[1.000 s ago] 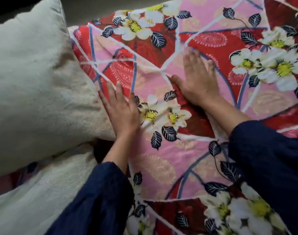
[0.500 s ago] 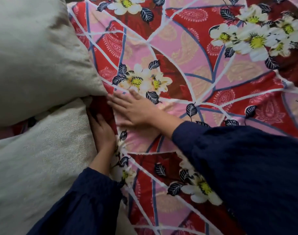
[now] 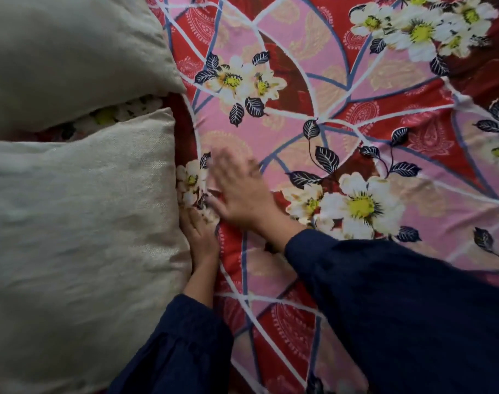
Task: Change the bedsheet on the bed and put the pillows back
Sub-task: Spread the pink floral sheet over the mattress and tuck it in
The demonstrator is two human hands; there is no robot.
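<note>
A red and pink bedsheet (image 3: 356,115) with white flowers and dark leaves covers the bed. Two beige pillows lie at the left: the far pillow (image 3: 72,52) and the near pillow (image 3: 77,223). My right hand (image 3: 239,194) lies flat on the sheet, fingers straight and blurred, just right of the near pillow. My left hand (image 3: 198,237) rests on the sheet against the near pillow's edge, its fingertips partly hidden under my right hand.
Dark blue sleeves cover both forearms at the bottom of the view. A gap between the two pillows shows more of the flowered sheet. The sheet spreads out to the right.
Both hands have moved along the pillows' edge from the far pillow to the near pillow. My right hand still sweeps flat over the sheet, and the view has shifted with it.
</note>
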